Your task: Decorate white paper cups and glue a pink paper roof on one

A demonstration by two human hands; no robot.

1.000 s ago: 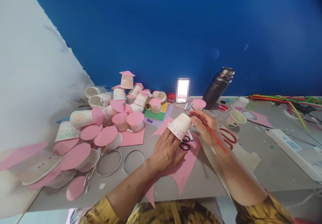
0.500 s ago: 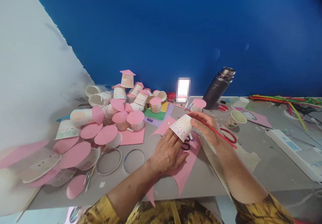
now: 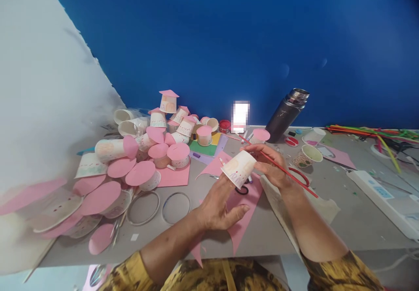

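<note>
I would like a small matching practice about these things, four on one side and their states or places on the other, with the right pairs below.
1. paper cup over the table's middle
2. dark bottle
3. thin stick
4. power strip

A. open at the top, near the blue wall
B. lying on the right side of the table
C. upside down and tilted, over the fingers of the left hand
D. red, in the right hand

Pairs: 1-C, 2-A, 3-D, 4-B
</note>
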